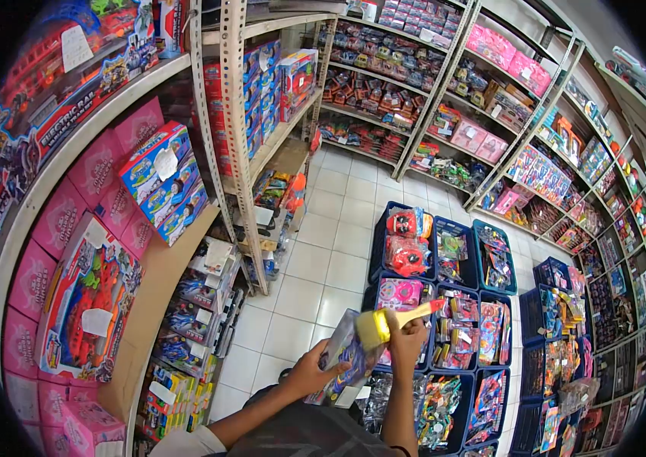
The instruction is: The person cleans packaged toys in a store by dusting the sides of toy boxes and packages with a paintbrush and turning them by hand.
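Note:
My left hand (311,375) is closed around the edge of a clear plastic toy package (347,367) with blue print, held tilted in front of my body. My right hand (408,344) grips a flat paintbrush (374,329) by its pale wooden handle, which ends in a red tip. Its broad yellowish head lies over the upper part of the package; whether the bristles touch the plastic I cannot tell. Blue plastic baskets (431,333) with packaged toys stand on the floor just beyond my right hand.
To the left, a metal shelf (113,87) carries pink boxes (32,286), a red boxed toy set (90,301) and a blue box (164,183). Stocked racks (384,80) line the back and right. White floor tiles (327,263) run between shelf and baskets; more baskets (532,358) stand at right.

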A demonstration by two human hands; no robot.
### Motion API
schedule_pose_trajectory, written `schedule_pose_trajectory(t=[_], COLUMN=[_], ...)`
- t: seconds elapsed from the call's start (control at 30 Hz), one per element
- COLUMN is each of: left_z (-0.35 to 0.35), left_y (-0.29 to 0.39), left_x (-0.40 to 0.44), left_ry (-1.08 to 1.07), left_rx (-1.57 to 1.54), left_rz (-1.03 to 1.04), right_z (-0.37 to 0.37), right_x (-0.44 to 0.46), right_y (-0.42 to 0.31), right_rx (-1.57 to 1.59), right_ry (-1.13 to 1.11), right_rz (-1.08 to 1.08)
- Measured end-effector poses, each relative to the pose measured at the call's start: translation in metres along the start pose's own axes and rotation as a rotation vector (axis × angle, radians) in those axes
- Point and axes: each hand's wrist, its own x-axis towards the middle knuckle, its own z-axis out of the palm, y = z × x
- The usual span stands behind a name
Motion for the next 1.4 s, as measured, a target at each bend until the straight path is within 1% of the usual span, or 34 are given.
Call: schedule_pose_trajectory(t=[0.03, 0.1, 0.13, 0.2, 0.23, 0.27, 0.3, 0.37, 0.43, 0.47, 0.53, 0.57, 0.63, 0.67, 0.7, 0.77, 0.8, 0.83, 0.9, 0.93, 1.0, 1.07, 1.13, 1.17, 1.23, 1.27, 1.33, 1.37, 1.4], left_z=[-0.001, -0.002, -0.002, -0.004, -0.006, -0.007, -0.011, -0.016, -0.018, -0.020, -0.024, -0.026, -0.030, -0.033, -0.036, -0.040, -0.041, -0.043, -0.047, -0.049, -0.053, -0.055, -0.055, -0.055, -0.057, -0.059, -0.064, -0.066, -0.067], left_y=[0.002, 0.006, 0.006, 0.008, 0.010, 0.012, 0.014, 0.017, 0.019, 0.022, 0.034, 0.037, 0.042, 0.040, 0.035, 0.030, 0.028, 0.028, 0.033, 0.036, 0.039, 0.040, 0.035, 0.032, 0.029, 0.032, 0.041, 0.042, 0.043], left_x=[0.000, 0.000, 0.000, -0.002, -0.002, -0.002, -0.003, -0.004, -0.008, -0.008, -0.009, -0.010, -0.009, -0.008, -0.008, -0.007, -0.006, -0.006, -0.006, -0.006, -0.009, -0.009, -0.008, -0.007, -0.005, -0.006, -0.008, -0.009, -0.010], left_ry=[-0.005, -0.013, -0.001, 0.003, -0.010, -0.016, -0.002, 0.011, 0.013, 0.024, 0.010, 0.011, 0.035, 0.032, 0.042, 0.049, 0.064, 0.080, 0.082, 0.085, 0.098, 0.111, 0.139, 0.136, 0.167, 0.167, 0.167, 0.170, 0.187], left_rx=[0.019, 0.037, 0.068, 0.095, 0.100, 0.103, 0.180, 0.168, 0.160, 0.180, 0.155, 0.154, 0.140, 0.144, 0.136, 0.128, 0.145, 0.162, 0.125, 0.088, 0.106, 0.120, 0.077, 0.078, -0.001, 0.002, 0.011, 0.011, 0.014], left_rz=[0.016, 0.026, 0.049, 0.058, 0.029, 0.004, 0.008, 0.022, 0.024, 0.033, 0.007, 0.002, -0.004, 0.000, 0.041, 0.086, 0.086, 0.083, 0.082, 0.081, 0.079, 0.077, 0.099, 0.098, 0.110, 0.110, 0.085, 0.087, 0.099], right_z=[0.002, 0.005, 0.002, 0.005, 0.007, 0.012, 0.018, 0.018, 0.013, 0.014, 0.019, 0.022, 0.023, 0.022, 0.024, 0.035, 0.042, 0.044, 0.049, 0.044, 0.050, 0.057, 0.059, 0.069, 0.078, 0.076, 0.077, 0.072, 0.070], right_x=[0.001, 0.004, 0.001, 0.000, 0.001, 0.004, 0.006, 0.003, -0.001, 0.000, 0.004, 0.005, 0.002, -0.001, -0.005, -0.014, -0.012, -0.013, -0.017, -0.012, -0.016, -0.024, -0.027, -0.031, -0.033, -0.033, -0.027, -0.025, -0.027], right_y=[-0.010, -0.012, -0.016, -0.019, -0.025, -0.026, -0.026, -0.027, -0.020, -0.018, -0.017, -0.017, -0.009, -0.006, -0.003, 0.000, 0.007, 0.007, -0.002, 0.015, 0.013, 0.012, 0.024, 0.021, 0.002, 0.003, 0.001, 0.011, 0.023], right_rx=[0.074, -0.001, -0.048, -0.067, -0.170, -0.059, 0.057, 0.058, -0.074, -0.084, -0.056, -0.031, -0.035, -0.062, -0.060, 0.066, 0.098, 0.099, 0.122, 0.058, 0.115, 0.167, 0.024, 0.108, 0.106, -0.042, 0.179, 0.161, 0.083], right_ry=[0.002, -0.144, -0.281, -0.295, -0.195, -0.116, -0.038, -0.062, -0.093, -0.077, 0.116, 0.146, 0.125, 0.090, 0.094, 0.180, 0.210, 0.211, 0.306, 0.329, 0.304, 0.220, 0.106, 0.067, -0.036, 0.082, 0.161, 0.137, 0.088], right_rz=[0.022, 0.045, 0.024, -0.038, -0.065, -0.059, -0.058, -0.042, -0.063, -0.139, -0.134, -0.148, -0.135, -0.082, -0.085, -0.079, -0.159, -0.160, -0.019, -0.016, 0.009, 0.030, -0.057, -0.093, -0.117, -0.105, 0.036, 0.060, 0.006])
